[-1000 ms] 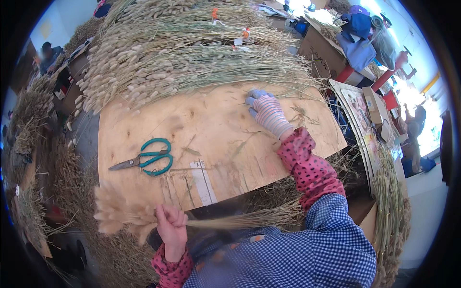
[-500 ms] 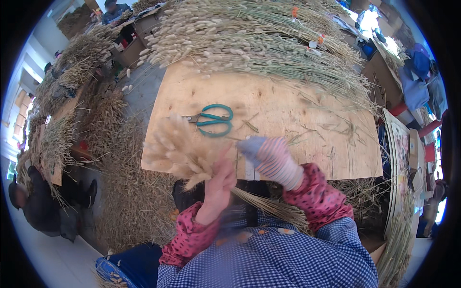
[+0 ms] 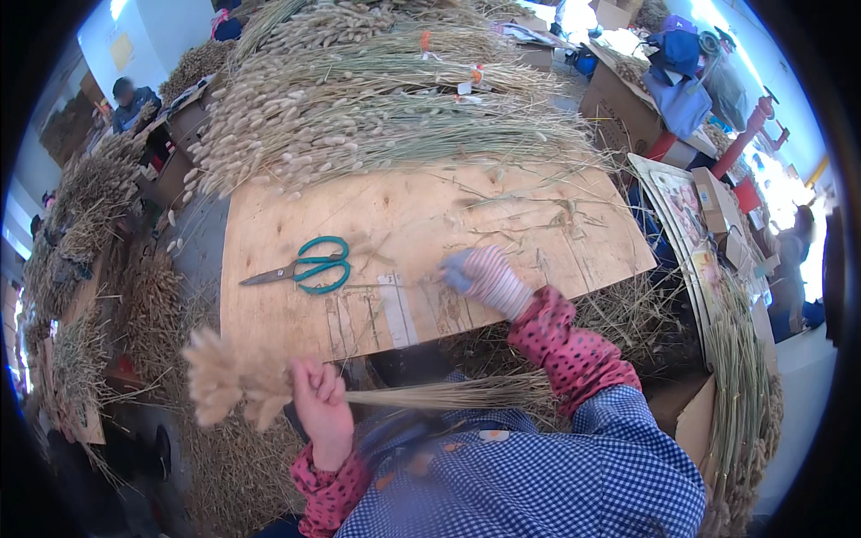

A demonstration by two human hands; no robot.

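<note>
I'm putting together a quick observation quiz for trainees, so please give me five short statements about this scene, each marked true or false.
1. The left hand holds a bundle of dried grass. True.
2. The left hand wears a glove. False: it is bare.
3. The scissors with teal handles lie on the wooden board. True.
4. The scissors are in the right hand's grip. False: they lie apart from the right hand, to its left.
5. The bundle's heads point to the person's right. False: the fluffy heads point left, and the stems run right.
</note>
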